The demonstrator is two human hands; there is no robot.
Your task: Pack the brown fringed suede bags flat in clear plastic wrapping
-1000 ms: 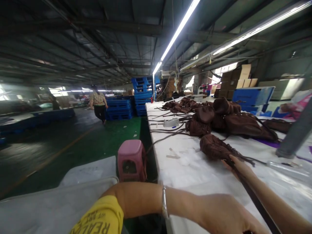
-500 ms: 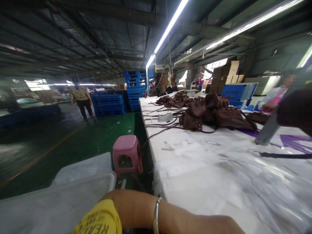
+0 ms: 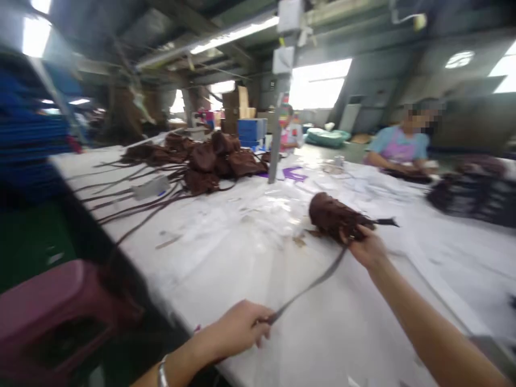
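in the head view, the brown bag point(image 3: 328, 214) is out in front of the person, above or on the white table point(image 3: 258, 263); whether its underside touches the surface cannot be told. the right hand point(image 3: 368, 250) grasps it at the near, right-hand part of its body, thumb and fingers closed around the gathered material, so most of the bag extends leftward and away beyond the fingertips. a dark tab point(image 3: 387, 221) sticks out from the bag's right end, past the fingers.

a strap point(image 3: 318, 280) runs from the bag, beside the right fingertips, down and leftward to the left hand point(image 3: 242, 328), whose fingers are pinched on it near the table's front edge. the bag itself is well apart from the left fingers. a bracelet point(image 3: 162, 372) circles the left wrist.

farther off to the left lies a pile of brown bags point(image 3: 205, 161), with a grey block point(image 3: 151, 186) beside its trailing straps. a metal post point(image 3: 277, 134) stands just right of the pile. a co-worker point(image 3: 399, 145) is across the table.
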